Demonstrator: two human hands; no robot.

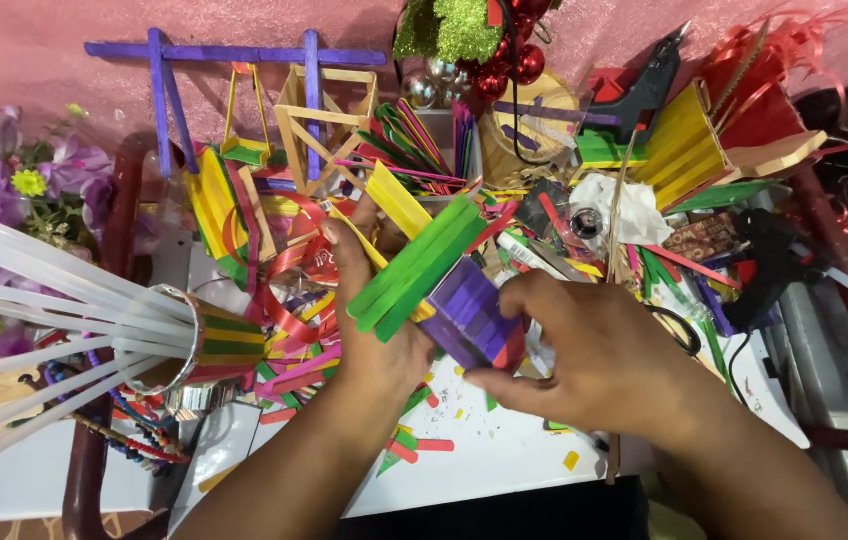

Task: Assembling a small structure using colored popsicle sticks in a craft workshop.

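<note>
Both hands hold a little stick house over the middle of the desk. Left hand curls under its green roof, thumb up. Right hand wraps around the purple side. Loose coloured sticks lie behind, and clear glue rods poke out on the left.

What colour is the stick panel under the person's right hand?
Purple, clearest in the head view, joined to green sticks.

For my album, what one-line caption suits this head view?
Both hands, left hand and right hand, hold a purple-and-green craft-stick piece above a cluttered table.
</note>
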